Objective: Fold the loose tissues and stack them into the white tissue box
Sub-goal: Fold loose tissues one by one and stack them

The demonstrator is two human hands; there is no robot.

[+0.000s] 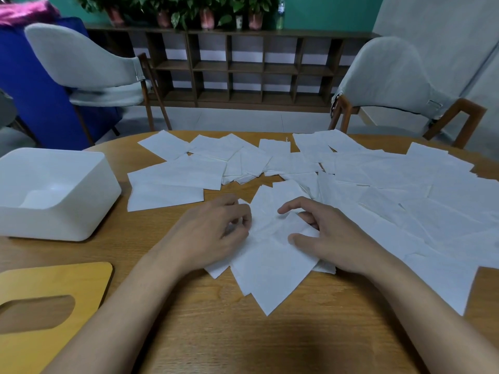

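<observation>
Nearest you on the left, the wooden lid (pixel 54 292) lies flat on the counter (pixel 216 333), off the box and clear of the work.

Just past it, your left hand (pixel 213 230) has its fingers curled and pinches the left edge of the tissue (pixel 270 268). Your right hand (pixel 324 238) grasps a raised fold of it between thumb and fingers. That sheet overlaps others beneath it, so you could lift two at once or fold them together. Pulling against both pinches would likely tear paper this thin.

The white tissue box (pixel 81 211) sits open, well to the left, with what looks like a low stack inside. A loosely creased tissue may spring open on the way over.

Farther out, the loose tissues (pixel 405 201) overlap across the counter. A sweeping forearm could drag them into a heap or off the far edge.
</observation>
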